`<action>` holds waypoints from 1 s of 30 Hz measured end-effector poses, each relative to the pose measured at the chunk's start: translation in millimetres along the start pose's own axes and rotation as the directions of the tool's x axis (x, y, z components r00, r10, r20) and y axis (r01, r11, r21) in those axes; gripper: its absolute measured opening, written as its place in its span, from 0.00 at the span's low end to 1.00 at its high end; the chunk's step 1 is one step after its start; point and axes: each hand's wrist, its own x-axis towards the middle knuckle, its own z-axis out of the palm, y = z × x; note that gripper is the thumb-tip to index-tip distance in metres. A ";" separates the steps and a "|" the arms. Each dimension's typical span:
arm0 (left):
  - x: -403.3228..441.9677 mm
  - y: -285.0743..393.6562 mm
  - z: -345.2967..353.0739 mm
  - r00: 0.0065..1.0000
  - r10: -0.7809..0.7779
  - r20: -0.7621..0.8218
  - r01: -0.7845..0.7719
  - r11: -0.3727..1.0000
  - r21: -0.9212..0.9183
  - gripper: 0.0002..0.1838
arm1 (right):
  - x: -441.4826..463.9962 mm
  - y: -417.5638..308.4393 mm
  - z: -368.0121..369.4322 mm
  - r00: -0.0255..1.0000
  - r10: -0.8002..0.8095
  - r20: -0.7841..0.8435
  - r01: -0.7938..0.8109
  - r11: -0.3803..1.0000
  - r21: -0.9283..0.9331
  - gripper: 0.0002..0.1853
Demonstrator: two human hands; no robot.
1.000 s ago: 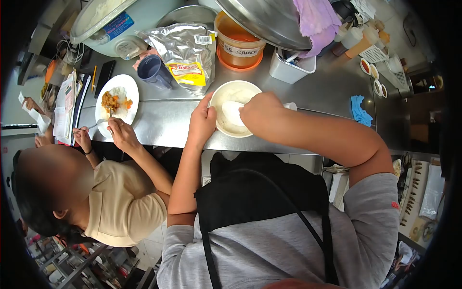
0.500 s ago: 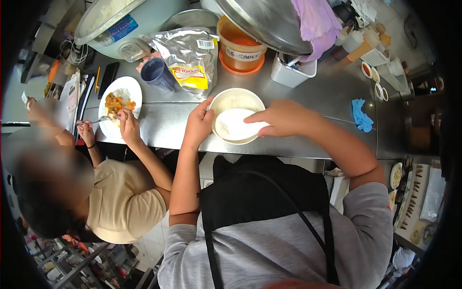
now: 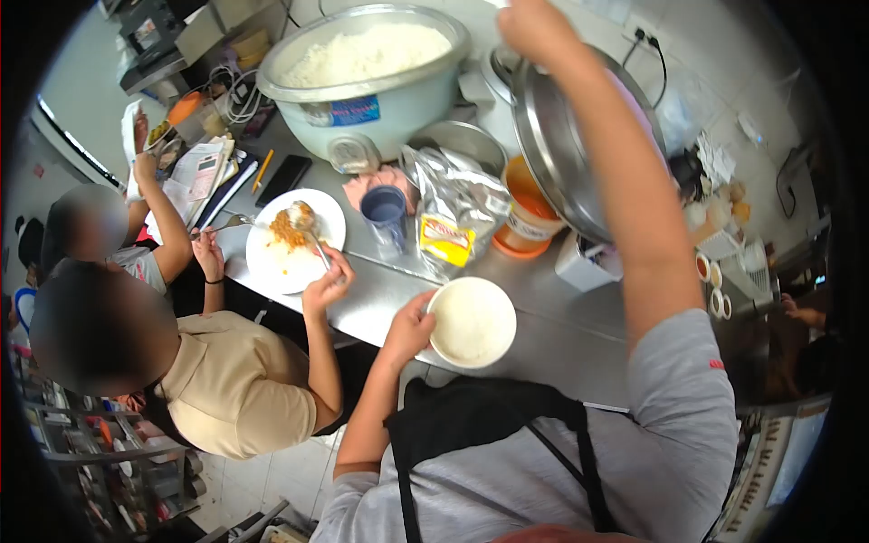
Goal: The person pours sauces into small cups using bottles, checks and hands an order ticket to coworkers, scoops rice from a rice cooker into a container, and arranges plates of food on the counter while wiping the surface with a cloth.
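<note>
My left hand (image 3: 412, 328) is closed on the rim of a cream bowl (image 3: 472, 322) with white rice in it, held above the front of the steel counter. My right hand (image 3: 536, 34) is raised high at the top edge of the view, beyond the rice cooker. Its fingers are closed, and a small white bit of the rice paddle (image 3: 497, 3) shows there; the rest lies out of view. The large pale rice cooker (image 3: 362, 113), full of white rice, stands at the back. My right forearm passes in front of a big metal lid (image 3: 557, 136).
Beside me a person in a beige shirt (image 3: 240, 380) eats from a white plate (image 3: 328, 226). A blue cup (image 3: 385, 215), a silver foil pouch (image 3: 457, 204), an orange sauce tub (image 3: 527, 208) and a white bin (image 3: 584, 262) line the counter. Another person (image 3: 167, 222) is behind.
My right hand has lifted the white paddle out of the bowl and up to the top edge. The view has shifted, showing more of the rice cooker. My left hand keeps the bowl.
</note>
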 end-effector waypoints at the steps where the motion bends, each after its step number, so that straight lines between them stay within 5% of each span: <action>1: 0.9 -5.7 -0.7 1.000 0.003 -0.005 -0.003 1.000 -0.021 0.20 | 44.9 4.2 42.6 1.000 -0.023 -0.020 0.020 0.991 -0.132 0.24; 3: 0.1 -5.9 0.1 1.000 -0.013 0.000 0.013 0.997 -0.076 0.21 | 58.3 -15.3 91.9 0.965 -0.117 -0.236 0.080 0.984 -0.160 0.27; 6: 0.3 -5.7 -0.3 1.000 -0.016 0.010 0.017 0.984 -0.176 0.20 | 71.0 -7.6 161.4 0.975 -0.205 0.083 0.221 0.904 -0.365 0.21; 7: 0.7 -8.4 -1.5 1.000 -0.014 0.013 0.016 0.987 -0.160 0.21 | 75.6 -8.1 165.1 0.974 -0.218 0.066 0.227 0.903 -0.365 0.22; 10: -1.0 -7.8 -0.7 0.994 -0.104 0.025 0.107 0.975 -0.197 0.23 | 58.5 -22.2 108.9 0.963 -0.267 0.018 0.258 0.906 -0.336 0.22; 14: -11.1 -3.7 4.2 0.956 -0.241 0.166 0.272 0.942 -0.199 0.23 | -8.2 -2.6 5.8 0.960 -0.263 -0.093 0.274 0.952 0.134 0.13; 16: -12.2 -0.4 1.3 0.952 -0.272 0.143 0.280 0.959 -0.040 0.17 | -72.8 15.2 -43.4 0.772 -0.628 -0.100 0.634 0.771 0.060 0.21; 18: -0.3 -1.9 -0.8 0.982 -0.167 0.086 0.161 0.984 0.072 0.16 | -137.8 44.4 -49.3 0.742 -0.584 0.329 0.500 0.809 0.308 0.20; 20: 16.9 -0.7 2.2 0.999 -0.035 0.036 0.029 0.986 0.162 0.17 | -197.9 67.6 -28.9 0.511 -0.535 0.673 0.264 0.843 0.469 0.19; 21: 24.2 0.0 5.8 0.999 0.031 0.031 -0.037 0.973 0.229 0.16 | -223.6 74.1 -8.4 0.411 -0.387 0.825 0.222 0.921 0.320 0.18; 23: 34.6 -2.0 16.1 0.986 0.165 0.036 -0.167 0.919 0.356 0.15 | -251.7 79.4 32.4 0.390 -0.171 0.905 0.108 0.984 0.139 0.19; 25: 37.2 -8.4 24.2 0.970 0.242 0.030 -0.239 0.919 0.315 0.12 | -272.6 87.5 80.4 0.548 -0.123 0.828 -0.039 0.984 0.172 0.18; 30: 30.3 -4.8 29.6 0.949 0.306 -0.079 -0.247 0.873 0.421 0.11 | -265.8 47.8 94.5 0.393 0.063 0.917 -0.101 0.995 -0.025 0.17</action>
